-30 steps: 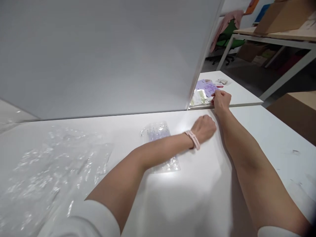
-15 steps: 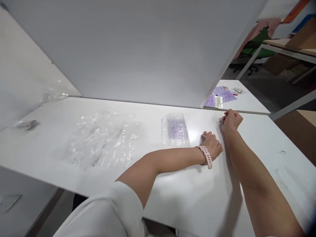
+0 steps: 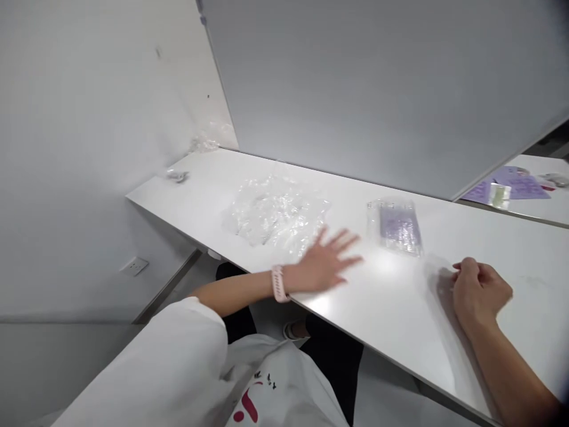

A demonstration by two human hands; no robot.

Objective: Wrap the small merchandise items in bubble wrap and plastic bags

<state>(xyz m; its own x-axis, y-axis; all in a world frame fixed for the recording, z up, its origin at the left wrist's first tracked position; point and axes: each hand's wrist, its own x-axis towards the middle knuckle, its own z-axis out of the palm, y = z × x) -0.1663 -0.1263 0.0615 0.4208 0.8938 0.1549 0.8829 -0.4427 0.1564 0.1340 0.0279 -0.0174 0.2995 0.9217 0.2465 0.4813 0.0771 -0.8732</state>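
Note:
My left hand point(image 3: 322, 264), with a pink watch band point(image 3: 279, 283) at its wrist, hovers above the table's front edge. Its fingers are spread and blurred, and it holds nothing. Just beyond it lies a heap of crumpled clear plastic bags point(image 3: 275, 210). Farther right, a clear plastic bag with a purple sheet or card inside point(image 3: 400, 228) lies flat on the white table. To the right of that bag is my right hand point(image 3: 482, 290), closed, its fingers curled inward. Whatever they may hold is hidden.
A grey partition point(image 3: 355, 89) stands along the table's back edge. Purple sheets point(image 3: 515, 182) and a small packet point(image 3: 499, 196) lie beyond its right end. A small wrapped object point(image 3: 176, 175) and more clear plastic point(image 3: 204, 142) are at the far left. A wall socket point(image 3: 134, 266) is below.
The view has swung left. My left hand has moved left, away from my right hand, and spread its fingers. My right hand has come nearer the front and remains closed.

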